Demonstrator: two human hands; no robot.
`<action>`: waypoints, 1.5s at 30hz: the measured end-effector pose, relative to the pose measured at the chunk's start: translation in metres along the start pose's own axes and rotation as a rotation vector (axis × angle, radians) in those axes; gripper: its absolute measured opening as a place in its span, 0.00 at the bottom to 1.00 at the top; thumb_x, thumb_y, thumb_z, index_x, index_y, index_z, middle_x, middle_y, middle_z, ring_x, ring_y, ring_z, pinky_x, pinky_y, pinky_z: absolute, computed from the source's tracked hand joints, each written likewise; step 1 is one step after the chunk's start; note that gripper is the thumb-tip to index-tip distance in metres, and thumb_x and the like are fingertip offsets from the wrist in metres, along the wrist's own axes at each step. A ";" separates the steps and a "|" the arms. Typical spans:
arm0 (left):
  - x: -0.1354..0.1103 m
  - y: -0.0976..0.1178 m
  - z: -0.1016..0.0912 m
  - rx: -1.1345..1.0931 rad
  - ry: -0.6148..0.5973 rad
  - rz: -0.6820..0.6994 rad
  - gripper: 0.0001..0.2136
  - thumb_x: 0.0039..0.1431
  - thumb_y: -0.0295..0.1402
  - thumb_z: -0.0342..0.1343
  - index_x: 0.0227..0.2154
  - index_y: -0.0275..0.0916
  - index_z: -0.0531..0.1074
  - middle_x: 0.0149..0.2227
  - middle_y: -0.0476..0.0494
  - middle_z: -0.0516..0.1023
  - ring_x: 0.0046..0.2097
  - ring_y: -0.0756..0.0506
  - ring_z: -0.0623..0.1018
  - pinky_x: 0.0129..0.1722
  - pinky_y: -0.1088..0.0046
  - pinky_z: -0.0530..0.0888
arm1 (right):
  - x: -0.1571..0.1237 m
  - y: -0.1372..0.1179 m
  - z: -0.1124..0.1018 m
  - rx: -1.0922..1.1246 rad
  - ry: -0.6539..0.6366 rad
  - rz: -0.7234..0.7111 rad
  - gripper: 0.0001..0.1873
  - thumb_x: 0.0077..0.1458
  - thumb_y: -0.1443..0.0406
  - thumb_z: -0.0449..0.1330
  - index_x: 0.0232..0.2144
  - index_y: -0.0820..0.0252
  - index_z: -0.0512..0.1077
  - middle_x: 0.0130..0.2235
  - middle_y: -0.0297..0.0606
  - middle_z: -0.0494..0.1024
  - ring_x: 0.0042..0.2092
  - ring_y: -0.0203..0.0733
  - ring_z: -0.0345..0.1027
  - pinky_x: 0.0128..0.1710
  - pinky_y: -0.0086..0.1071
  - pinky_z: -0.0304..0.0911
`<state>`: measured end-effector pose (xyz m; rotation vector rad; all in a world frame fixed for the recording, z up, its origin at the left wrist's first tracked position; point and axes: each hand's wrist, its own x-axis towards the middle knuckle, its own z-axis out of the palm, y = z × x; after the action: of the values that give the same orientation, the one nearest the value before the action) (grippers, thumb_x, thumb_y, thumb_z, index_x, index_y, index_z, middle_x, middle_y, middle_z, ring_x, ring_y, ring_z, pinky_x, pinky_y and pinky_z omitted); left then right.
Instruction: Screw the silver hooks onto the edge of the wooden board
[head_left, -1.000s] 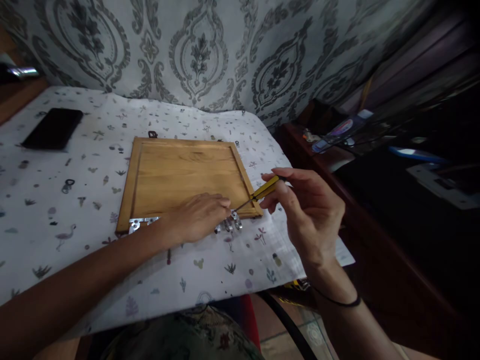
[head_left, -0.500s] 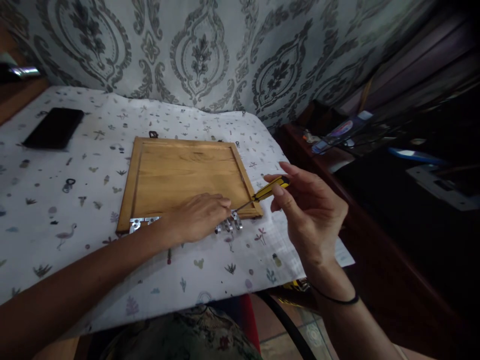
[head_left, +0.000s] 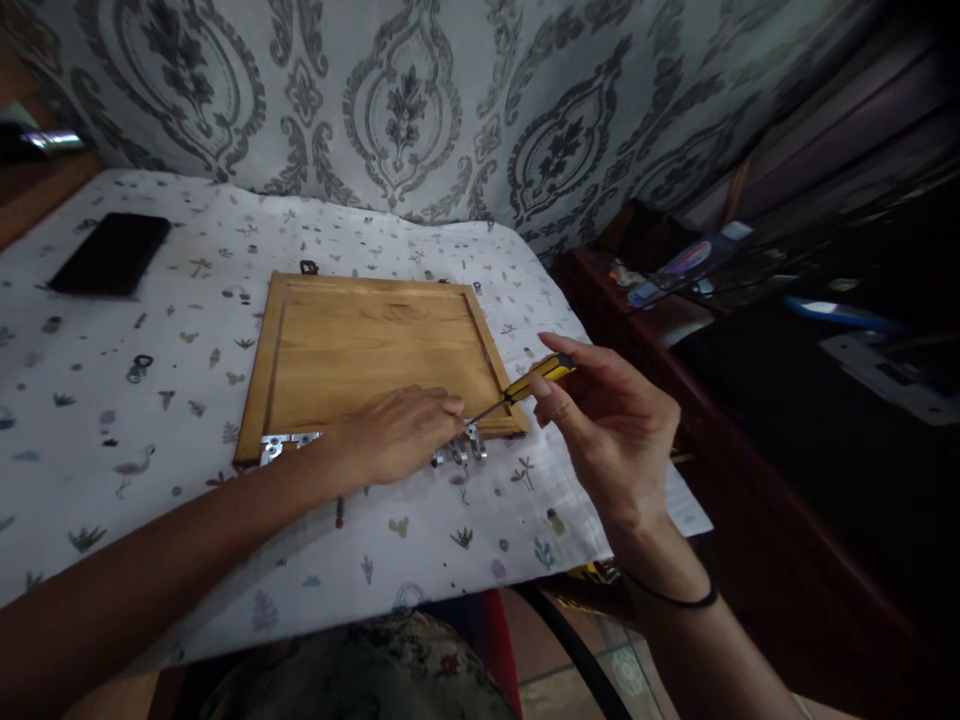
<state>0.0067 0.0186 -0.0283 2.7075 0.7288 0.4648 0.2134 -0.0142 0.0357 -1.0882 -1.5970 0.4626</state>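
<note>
A framed wooden panel (head_left: 375, 350), honey-coloured, lies flat on a printed tablecloth (head_left: 180, 520), shiny metal fittings (head_left: 272, 449) along its near edge. A yellow-and-black screwdriver (head_left: 519, 389) slants down from the right, its thin shaft reaching the fittings by the near right corner.

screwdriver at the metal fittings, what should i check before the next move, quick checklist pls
1. Screwdriver in the right hand: ok, held between thumb and fingers.
2. Tip seated in a screw: cannot tell, too small to see beside the metal fittings.
3. Left hand on the wooden panel: ok, it rests over the near edge.
4. Left fingertips clear of the tip: not ok, they look very close to it.
5. Panel on the tablecloth: ok, lying on it.
6. Phone away from the tool: ok, at far left.
</note>
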 end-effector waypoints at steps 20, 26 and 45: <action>0.000 -0.002 0.001 -0.016 0.012 0.004 0.09 0.70 0.22 0.52 0.40 0.38 0.77 0.41 0.44 0.79 0.45 0.44 0.78 0.42 0.66 0.70 | 0.000 0.001 -0.001 -0.016 -0.001 0.031 0.19 0.58 0.59 0.71 0.51 0.53 0.77 0.34 0.33 0.79 0.26 0.35 0.70 0.25 0.32 0.69; 0.000 -0.001 0.001 0.006 -0.001 0.007 0.09 0.69 0.22 0.52 0.39 0.38 0.77 0.42 0.44 0.80 0.45 0.44 0.79 0.42 0.66 0.70 | -0.003 0.003 0.002 0.046 -0.008 0.038 0.15 0.61 0.61 0.69 0.50 0.52 0.77 0.39 0.35 0.81 0.25 0.34 0.69 0.25 0.32 0.70; 0.000 0.001 -0.003 0.015 -0.026 -0.004 0.10 0.67 0.19 0.52 0.40 0.38 0.77 0.43 0.43 0.80 0.47 0.43 0.78 0.44 0.65 0.71 | -0.003 0.003 -0.005 -0.024 -0.062 0.047 0.20 0.62 0.55 0.68 0.54 0.52 0.76 0.39 0.36 0.83 0.26 0.35 0.73 0.28 0.33 0.73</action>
<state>0.0062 0.0183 -0.0252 2.7198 0.7335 0.4244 0.2190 -0.0164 0.0329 -1.1412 -1.6378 0.5144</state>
